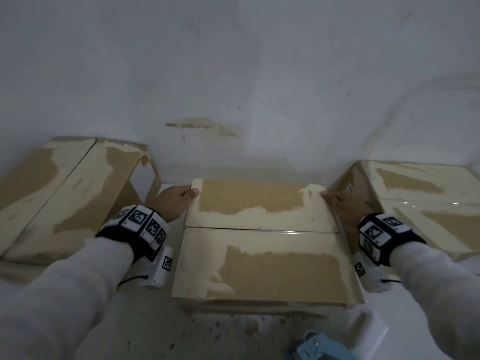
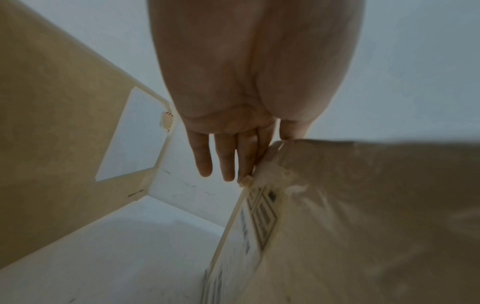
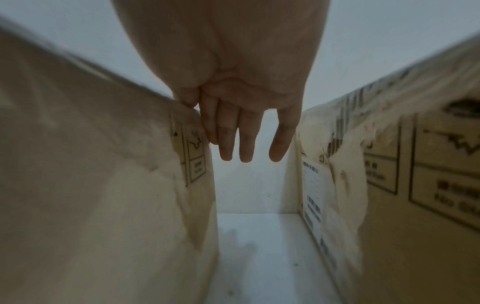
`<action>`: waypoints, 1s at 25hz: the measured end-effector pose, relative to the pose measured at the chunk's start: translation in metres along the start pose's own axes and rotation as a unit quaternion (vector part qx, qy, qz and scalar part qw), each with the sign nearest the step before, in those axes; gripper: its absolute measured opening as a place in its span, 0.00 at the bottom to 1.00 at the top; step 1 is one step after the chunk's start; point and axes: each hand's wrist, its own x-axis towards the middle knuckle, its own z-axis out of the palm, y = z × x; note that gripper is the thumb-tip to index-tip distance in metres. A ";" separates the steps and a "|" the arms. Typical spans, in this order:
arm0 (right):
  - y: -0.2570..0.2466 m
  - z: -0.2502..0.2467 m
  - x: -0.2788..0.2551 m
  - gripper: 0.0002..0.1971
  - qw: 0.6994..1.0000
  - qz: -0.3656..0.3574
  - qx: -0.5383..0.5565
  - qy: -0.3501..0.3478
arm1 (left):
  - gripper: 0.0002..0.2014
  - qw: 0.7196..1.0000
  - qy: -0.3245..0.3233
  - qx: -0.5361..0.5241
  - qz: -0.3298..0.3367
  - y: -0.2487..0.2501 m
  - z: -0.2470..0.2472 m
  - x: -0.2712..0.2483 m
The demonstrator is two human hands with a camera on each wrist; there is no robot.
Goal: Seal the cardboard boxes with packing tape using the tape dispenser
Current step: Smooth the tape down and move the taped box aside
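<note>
A middle cardboard box [image 1: 259, 268] lies in front of me with both top flaps down, meeting at a seam [image 1: 259, 229]. My left hand [image 1: 176, 201] is at its far left corner, thumb on top of the far flap [image 1: 246, 198], straight fingers [image 2: 223, 156] down the box's side [image 2: 363, 205]. My right hand [image 1: 342, 203] mirrors this at the far right corner, its fingers [image 3: 241, 139] straight beside the box wall [image 3: 91, 185]. A light blue tape dispenser [image 1: 319, 346] lies on the white table near me, untouched.
A second box [image 1: 65, 190] sits at the left, its side [image 2: 52, 123] close to my left hand. A third box [image 1: 428, 203] at the right leaves only a narrow gap [image 3: 259, 246] for my right hand. A white wall [image 1: 233, 74] stands directly behind.
</note>
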 end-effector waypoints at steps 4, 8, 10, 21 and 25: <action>-0.007 -0.003 -0.015 0.27 1.000 -0.002 0.000 -0.030 | 0.26 0.998 -0.040 0.046 -0.014 0.004 -0.002 -0.004; -0.007 0.002 -0.032 0.25 0.993 -0.013 0.111 -0.046 | 0.31 0.989 -0.144 0.021 -0.022 0.004 -0.005 -0.014; 0.002 0.008 -0.040 0.26 0.989 -0.027 0.141 -0.036 | 0.32 0.987 -0.160 -0.003 -0.011 0.003 -0.003 -0.026; 0.033 0.049 -0.116 0.28 0.947 -0.056 0.311 -0.052 | 0.39 0.965 -0.102 -0.240 -0.028 0.001 0.031 -0.101; 0.017 0.055 -0.103 0.15 0.930 -0.049 0.363 0.000 | 0.29 0.960 -0.005 -0.277 -0.031 0.003 0.044 -0.083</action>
